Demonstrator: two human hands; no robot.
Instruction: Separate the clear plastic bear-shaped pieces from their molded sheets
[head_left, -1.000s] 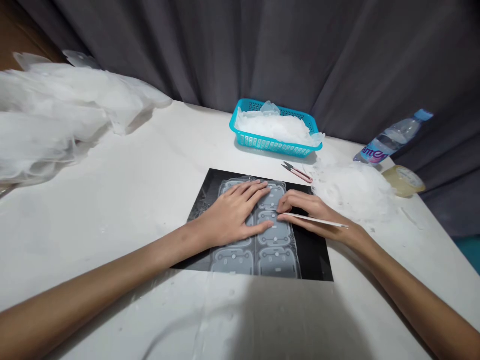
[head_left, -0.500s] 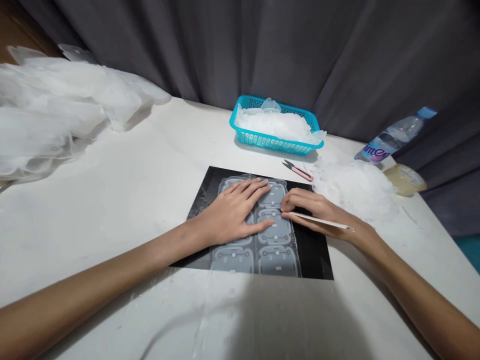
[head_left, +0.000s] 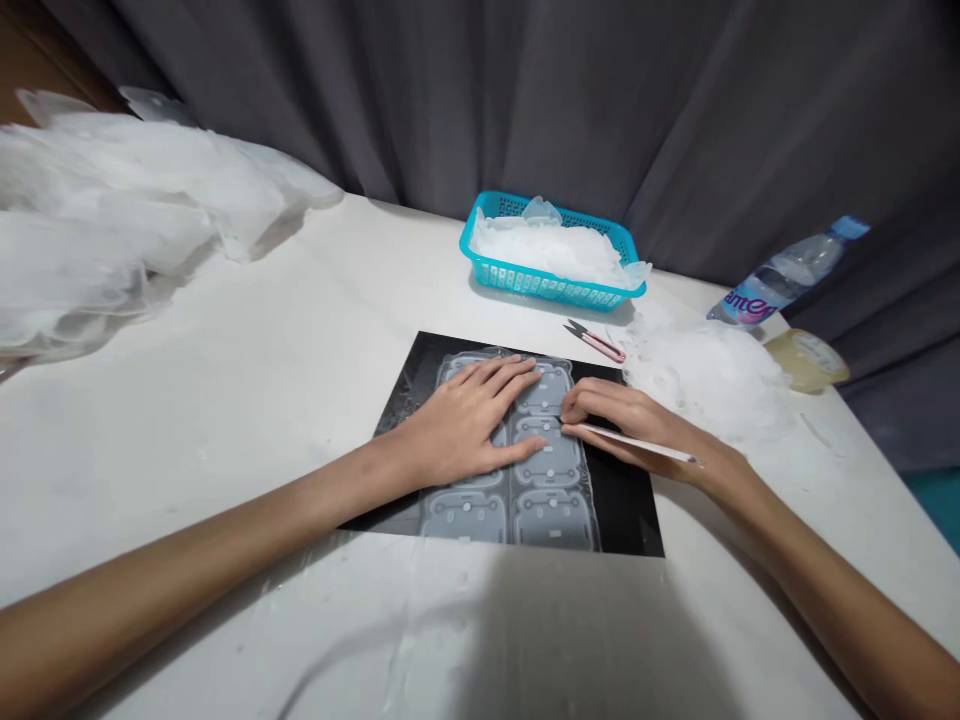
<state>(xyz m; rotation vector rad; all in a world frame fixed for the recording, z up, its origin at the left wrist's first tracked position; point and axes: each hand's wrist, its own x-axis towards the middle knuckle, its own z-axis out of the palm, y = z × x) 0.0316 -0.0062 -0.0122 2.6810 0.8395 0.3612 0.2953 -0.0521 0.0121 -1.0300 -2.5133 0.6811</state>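
Observation:
A clear, translucent moulded sheet (head_left: 553,515) with several rounded, box-like shapes lies on a black mat (head_left: 630,515). My left hand (head_left: 476,420) rests flat on the sheet, fingers spread, covering much of its middle and upper left. At the sheet's right edge, my right hand (head_left: 626,420) is closed around a slim white pen-like tool (head_left: 645,445). The tool's back end points towards my wrist. Its working tip is hidden by my fingers, near the gap between two of the shapes.
Pink-handled thread snips (head_left: 600,345) lie beyond the mat. A turquoise basket (head_left: 555,286) holds translucent pieces. White scraps (head_left: 709,375), a water bottle (head_left: 787,275) and a yellowish tape roll (head_left: 810,360) are on the right. A large translucent heap (head_left: 150,200) fills the far left.
Almost nothing differs. The whole view has shifted very slightly, and both hands keep the same place on the sheet.

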